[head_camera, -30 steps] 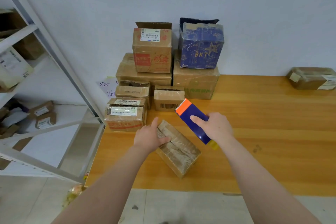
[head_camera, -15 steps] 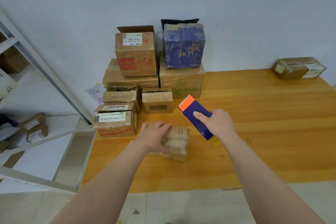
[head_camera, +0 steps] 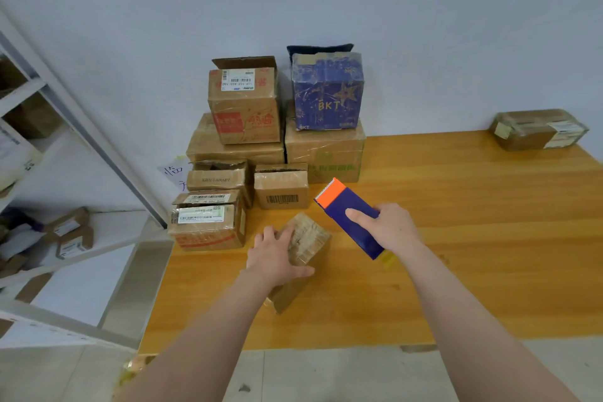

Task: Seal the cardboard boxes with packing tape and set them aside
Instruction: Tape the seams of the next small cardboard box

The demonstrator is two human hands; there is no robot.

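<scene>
From the head camera, a small box (head_camera: 308,238) lies on the yellow wooden surface (head_camera: 473,212), near its front edge. It is turned a little crooked. Shiny tape already crosses its top. The left hand (head_camera: 277,258) holds this small box, with the fingers lying over the top and the thumb bent round the near side. Just to the right of the small box, and above the surface, the right hand (head_camera: 390,230) grips a blue tape dispenser (head_camera: 347,210). One finger lies straight along its top. Its orange end with the little teeth points away from the person. Behind the small box is a pile of boxes (head_camera: 244,108) against the wall, and a blue box (head_camera: 328,91) sits on top of the pile. Far to the right of the small box, at the back of the surface, lies one wrapped box (head_camera: 538,129) by itself. To the left of the small box is a white shelf rack (head_camera: 101,157) with more parcels. The small box looks light, because one hand covers most of it. Its card walls look stiff, but the taped top may be slippery. I think a good hold is on the two long sides, with the fingers off the seam, so new tape can go down flat.
</scene>
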